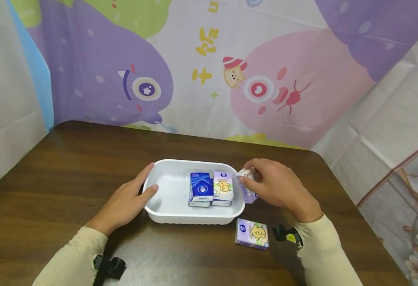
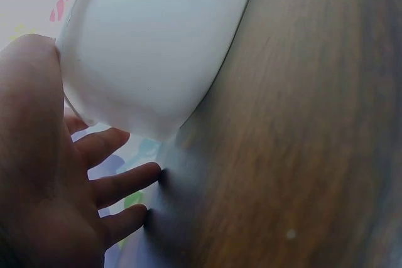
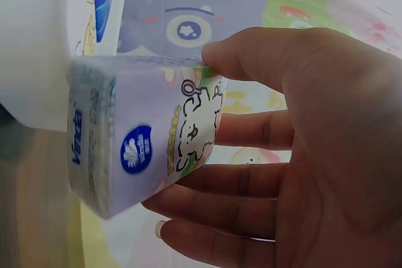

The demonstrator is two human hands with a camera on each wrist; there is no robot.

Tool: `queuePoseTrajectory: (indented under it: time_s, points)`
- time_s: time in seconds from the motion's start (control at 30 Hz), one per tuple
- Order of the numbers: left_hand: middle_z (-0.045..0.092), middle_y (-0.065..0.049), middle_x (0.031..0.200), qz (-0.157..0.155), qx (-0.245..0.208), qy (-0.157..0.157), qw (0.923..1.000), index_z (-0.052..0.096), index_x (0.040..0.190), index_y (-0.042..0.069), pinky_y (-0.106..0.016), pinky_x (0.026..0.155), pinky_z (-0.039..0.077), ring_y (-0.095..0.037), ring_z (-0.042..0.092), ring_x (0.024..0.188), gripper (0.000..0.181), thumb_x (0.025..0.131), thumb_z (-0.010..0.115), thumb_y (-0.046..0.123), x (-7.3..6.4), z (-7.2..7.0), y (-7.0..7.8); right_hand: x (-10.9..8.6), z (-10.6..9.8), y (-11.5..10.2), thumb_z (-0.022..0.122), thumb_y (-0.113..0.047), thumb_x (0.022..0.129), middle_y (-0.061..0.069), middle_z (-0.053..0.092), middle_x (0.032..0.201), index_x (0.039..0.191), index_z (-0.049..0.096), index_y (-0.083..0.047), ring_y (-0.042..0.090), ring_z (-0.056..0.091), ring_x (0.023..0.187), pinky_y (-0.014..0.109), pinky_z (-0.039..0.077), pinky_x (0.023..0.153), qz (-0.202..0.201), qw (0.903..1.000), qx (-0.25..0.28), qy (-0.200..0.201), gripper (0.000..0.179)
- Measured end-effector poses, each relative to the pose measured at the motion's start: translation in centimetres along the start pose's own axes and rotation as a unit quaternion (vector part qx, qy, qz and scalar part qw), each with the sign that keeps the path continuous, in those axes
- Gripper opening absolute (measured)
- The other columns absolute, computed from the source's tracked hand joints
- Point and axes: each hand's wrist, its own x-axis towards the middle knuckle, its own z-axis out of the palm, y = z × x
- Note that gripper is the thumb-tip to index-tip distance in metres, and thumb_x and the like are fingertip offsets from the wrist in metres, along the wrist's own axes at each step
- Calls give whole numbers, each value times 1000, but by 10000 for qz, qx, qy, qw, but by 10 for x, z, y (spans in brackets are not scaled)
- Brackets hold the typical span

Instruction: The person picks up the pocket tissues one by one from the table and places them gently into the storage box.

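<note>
A white plastic tray stands on the table with small tissue packs inside. A blue tissue pack and a purple one with a yellow bear lie side by side there on top of other packs. My left hand holds the tray's left end, thumb over the rim and the other fingers spread outside. With thumb and fingers, my right hand grips a purple Vinda tissue pack just outside the tray's right end, tilted on edge. Another purple bear pack lies flat on the table below that hand.
The brown wooden table ends at a cartoon-printed cloth hung behind it. A flowered cloth hangs along the right side. Dark wrist cameras sit on both sleeves.
</note>
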Motion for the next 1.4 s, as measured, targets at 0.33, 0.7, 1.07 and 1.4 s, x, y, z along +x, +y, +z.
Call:
queuePoseTrajectory:
  time_s: [0.33, 0.7, 1.07, 1.4]
  points:
    - [38, -16, 157, 64, 11, 40, 10000, 17, 163, 28, -64, 104, 35, -40, 43, 137, 71, 103, 43, 57, 1, 0, -2, 4, 2, -11, 69, -49, 91, -7, 65, 99, 119, 69, -19, 14, 57, 85, 35, 51, 75, -298, 9994, 34, 171, 41]
    - [39, -17, 156, 94, 29, 55, 9999, 19, 162, 27, -63, 104, 35, -41, 43, 137, 71, 103, 43, 57, 2, 0, 0, 9, 9, -25, 70, -49, 91, -9, 66, 100, 118, 70, -19, 13, 58, 84, 33, 51, 74, -537, 9982, 60, 245, 40]
    - [38, -17, 156, 38, 20, 39, 10000, 18, 163, 28, -64, 103, 35, -41, 43, 136, 71, 103, 43, 57, 0, -1, 0, 10, 19, -37, 68, -49, 93, -10, 66, 100, 118, 69, -19, 12, 60, 84, 32, 51, 75, -762, 9971, 57, 59, 39]
    - [40, -17, 155, 106, 24, 83, 9999, 18, 162, 29, -63, 104, 36, -40, 45, 136, 70, 103, 43, 57, 1, 0, -1, 9, 25, -46, 67, -50, 93, -9, 68, 101, 119, 70, -18, 10, 61, 83, 30, 50, 72, -1150, 9933, 64, 121, 41]
